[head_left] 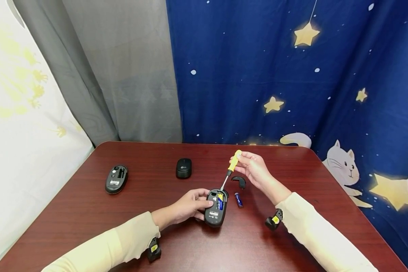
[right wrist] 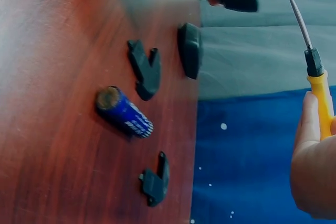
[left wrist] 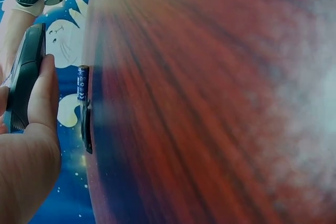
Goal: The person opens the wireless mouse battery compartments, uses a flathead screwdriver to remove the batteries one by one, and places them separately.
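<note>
Right-hand grip above mouse

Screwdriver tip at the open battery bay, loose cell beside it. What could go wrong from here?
1. The screwdriver tip sits at the bay edge of the upturned mouse, close to the left hand fingers; a slip might jab them.
2. The loose battery lies on its side on the table and may roll if bumped.
3. Prying could flick out the battery in the bay.

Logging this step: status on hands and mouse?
Left hand holds upturned mouse, battery bay open. Right hand grips yellow screwdriver, tip at bay. Loose battery, cover lie beside.
</note>
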`<state>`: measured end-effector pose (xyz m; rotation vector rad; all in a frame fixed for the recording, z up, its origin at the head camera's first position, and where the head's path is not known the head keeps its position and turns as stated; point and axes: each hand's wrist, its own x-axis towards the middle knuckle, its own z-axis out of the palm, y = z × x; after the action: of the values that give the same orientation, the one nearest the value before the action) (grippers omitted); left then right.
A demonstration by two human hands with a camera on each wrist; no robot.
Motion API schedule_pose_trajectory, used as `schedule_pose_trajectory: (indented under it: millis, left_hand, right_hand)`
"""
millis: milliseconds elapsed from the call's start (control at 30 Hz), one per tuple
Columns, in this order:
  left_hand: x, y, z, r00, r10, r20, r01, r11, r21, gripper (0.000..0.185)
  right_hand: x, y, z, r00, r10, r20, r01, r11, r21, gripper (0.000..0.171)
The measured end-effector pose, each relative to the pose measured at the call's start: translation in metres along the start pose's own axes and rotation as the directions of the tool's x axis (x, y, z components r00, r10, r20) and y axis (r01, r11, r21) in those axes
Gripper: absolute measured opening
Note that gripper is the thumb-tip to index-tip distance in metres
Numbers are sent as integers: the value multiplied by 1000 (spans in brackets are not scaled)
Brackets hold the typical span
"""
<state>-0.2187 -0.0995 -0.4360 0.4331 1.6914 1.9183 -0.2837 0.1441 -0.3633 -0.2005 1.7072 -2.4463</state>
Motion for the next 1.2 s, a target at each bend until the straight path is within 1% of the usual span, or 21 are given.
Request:
schedule_pose_trajectory:
  millis: [200,367,467,600,700,833,933,1100,1200]
  left_hand:
    - [-2,1,-1,1000,1,-8,-1,1000,0,35]
    - [-3,3,0,1000,-1,-19,1,1000,5,35]
    - [-4,4,0,1000,-3,-29,3,1000,5,36]
    - [-4,5,-1,999,0,-42,0,1000,2,36]
    - [-5,6,-2,999,4,-50,-3,1000,7,37]
    - [-4,7,-3,998,6,-55,-6,1000,7,39]
    - [-5,6,-4,998,7,-55,-7,1000,1,40]
    - [-4,6,-6,998,6,-59,-6,1000,-2,41]
    - [-4,5,-6,998,6,-62,-7,1000,-8,41]
  right_hand:
    - [2,-14,-8,1000,-9,-4,9,999,40,10]
    - [2,-24,-20,999,8,-32,-6,999,38,10]
    - [3,-29,-29,998,20,-60,-19,1000,15,10]
    - [5,-34,-42,993,35,-110,-39,999,-31,23]
    - [8,-34,-53,988,40,-149,-51,996,-68,29]
    - [12,-32,-69,979,47,-199,-67,993,-97,22]
    - [14,-30,-80,972,61,-228,-89,990,-113,23]
    - [16,-26,-95,961,115,-252,-159,974,-163,40]
    - [18,-23,-102,952,162,-261,-215,958,-188,45]
